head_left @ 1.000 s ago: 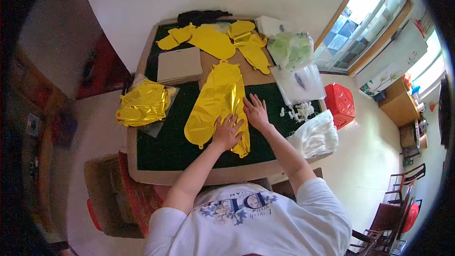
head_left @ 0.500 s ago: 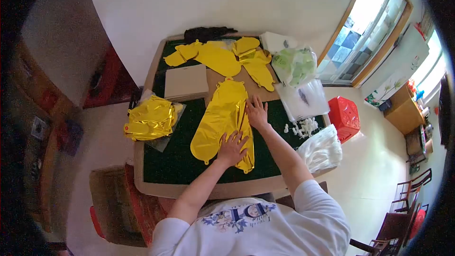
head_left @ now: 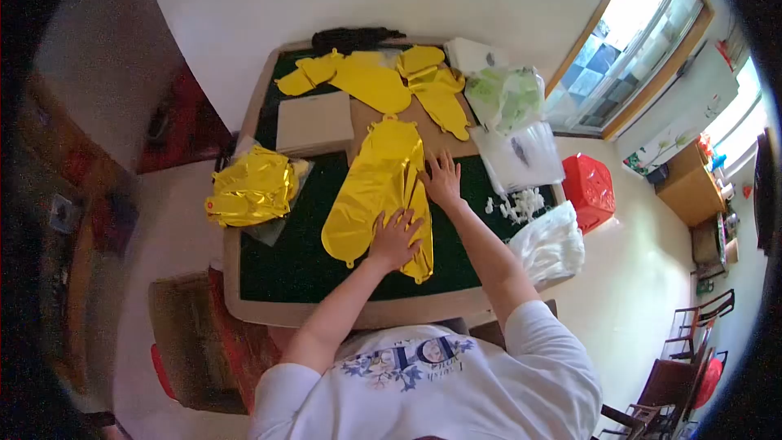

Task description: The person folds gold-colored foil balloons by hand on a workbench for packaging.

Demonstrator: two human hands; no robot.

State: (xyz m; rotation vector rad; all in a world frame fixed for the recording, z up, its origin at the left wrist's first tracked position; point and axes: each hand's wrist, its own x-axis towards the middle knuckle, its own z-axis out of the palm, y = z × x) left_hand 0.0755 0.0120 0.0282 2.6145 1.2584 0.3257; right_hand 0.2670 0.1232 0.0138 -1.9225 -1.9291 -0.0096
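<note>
A flat, uninflated gold foil balloon [head_left: 362,187] lies lengthwise in front of me on the green table top [head_left: 285,265], its right side folded over. My left hand [head_left: 395,240] rests on the lower part of the foil with fingers spread. Along the upper right edge, my right hand [head_left: 442,179] lies with its fingers stretched out, touching the foil's side and the table. Nothing is gripped in either hand. More flat gold foil balloons [head_left: 371,81] lie at the far side of the table.
At the left is a plastic bag of folded gold foil [head_left: 252,187]. A cardboard stack [head_left: 314,122] sits behind it. To the right are clear plastic bags [head_left: 521,155], small white pieces [head_left: 521,205], a white fibre bundle [head_left: 547,244] and a red stool [head_left: 588,191].
The whole view has shifted slightly, so the table appears higher. Both hands stay on the foil balloon in nearly the same places.
</note>
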